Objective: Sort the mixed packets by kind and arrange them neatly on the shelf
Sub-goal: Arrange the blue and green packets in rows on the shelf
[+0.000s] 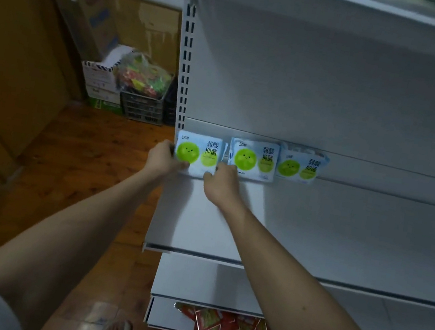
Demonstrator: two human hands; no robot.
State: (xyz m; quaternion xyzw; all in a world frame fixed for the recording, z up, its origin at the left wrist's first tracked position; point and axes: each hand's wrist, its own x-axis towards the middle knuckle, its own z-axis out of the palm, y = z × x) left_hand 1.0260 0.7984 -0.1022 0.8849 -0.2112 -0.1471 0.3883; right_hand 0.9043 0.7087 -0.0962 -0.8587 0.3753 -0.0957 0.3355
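Three light-blue packets with green smiling circles stand upright in a row against the back panel of the white shelf (342,239). My left hand (163,159) grips the left edge and lower corner of the leftmost packet (198,151). My right hand (220,181) pinches that same packet's lower right corner. The middle packet (253,159) and the right packet (300,166) stand untouched beside it. Several red packets (222,325) lie in a loose pile on the lowest shelf, partly hidden under the shelf above.
A slotted upright post (186,60) marks the shelf's left end. Beyond it on the wooden floor stand cardboard boxes (100,83), a black crate (141,109) and a bag of colourful packets (143,76). A wooden door (6,54) is at the left.
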